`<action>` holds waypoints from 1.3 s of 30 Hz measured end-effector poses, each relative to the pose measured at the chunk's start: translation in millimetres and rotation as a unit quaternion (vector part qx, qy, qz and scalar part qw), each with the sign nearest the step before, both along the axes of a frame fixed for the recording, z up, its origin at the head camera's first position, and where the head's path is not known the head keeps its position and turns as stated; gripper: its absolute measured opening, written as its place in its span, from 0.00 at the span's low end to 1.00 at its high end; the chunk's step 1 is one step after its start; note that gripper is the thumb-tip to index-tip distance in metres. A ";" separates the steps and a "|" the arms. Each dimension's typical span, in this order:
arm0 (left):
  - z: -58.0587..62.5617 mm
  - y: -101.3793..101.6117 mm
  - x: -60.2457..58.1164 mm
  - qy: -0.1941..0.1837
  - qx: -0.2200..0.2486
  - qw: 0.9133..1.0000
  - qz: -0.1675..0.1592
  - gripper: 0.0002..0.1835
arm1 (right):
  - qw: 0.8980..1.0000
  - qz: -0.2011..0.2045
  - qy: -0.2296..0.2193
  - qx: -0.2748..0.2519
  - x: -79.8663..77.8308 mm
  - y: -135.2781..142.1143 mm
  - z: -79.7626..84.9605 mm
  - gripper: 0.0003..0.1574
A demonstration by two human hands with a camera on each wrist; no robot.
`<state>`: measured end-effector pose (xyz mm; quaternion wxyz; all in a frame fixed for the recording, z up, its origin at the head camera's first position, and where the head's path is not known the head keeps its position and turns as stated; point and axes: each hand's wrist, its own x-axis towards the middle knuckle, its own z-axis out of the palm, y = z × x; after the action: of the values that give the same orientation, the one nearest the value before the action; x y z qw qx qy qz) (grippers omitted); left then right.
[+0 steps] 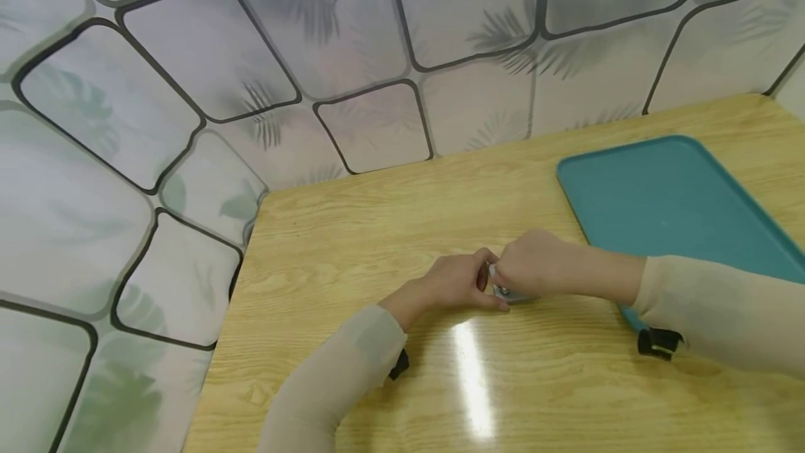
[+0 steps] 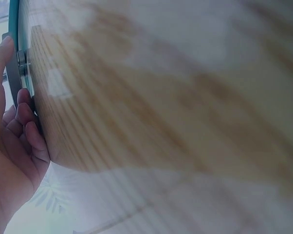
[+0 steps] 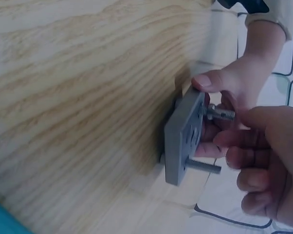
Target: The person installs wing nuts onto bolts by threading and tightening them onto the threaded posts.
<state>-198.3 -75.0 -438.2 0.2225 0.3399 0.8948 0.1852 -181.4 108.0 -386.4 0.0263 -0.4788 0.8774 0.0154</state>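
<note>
Where left grip (image 1: 454, 280) curls, a grey plate (image 3: 184, 135) sits.

Table (image 1: 327, 243) is free left of the hands (image 1: 454, 282); tray (image 1: 660, 201) obstructs right.

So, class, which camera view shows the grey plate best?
Right wrist view: the grey plate appears large, with bolts standing out of it. The head view shows a small, partly covered piece; the left wrist view, just a thin edge.
</note>
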 end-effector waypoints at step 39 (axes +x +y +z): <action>1.0 -1.5 -0.6 -0.004 -0.006 1.000 -0.005 0.25 | 0.980 0.180 0.074 -0.040 -8.1 3.9 -7.2 0.08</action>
<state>-198.9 -76.5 -437.2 0.2286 0.3426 0.8933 0.1800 -189.5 111.9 -393.6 -0.0610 -0.6269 0.7765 0.0196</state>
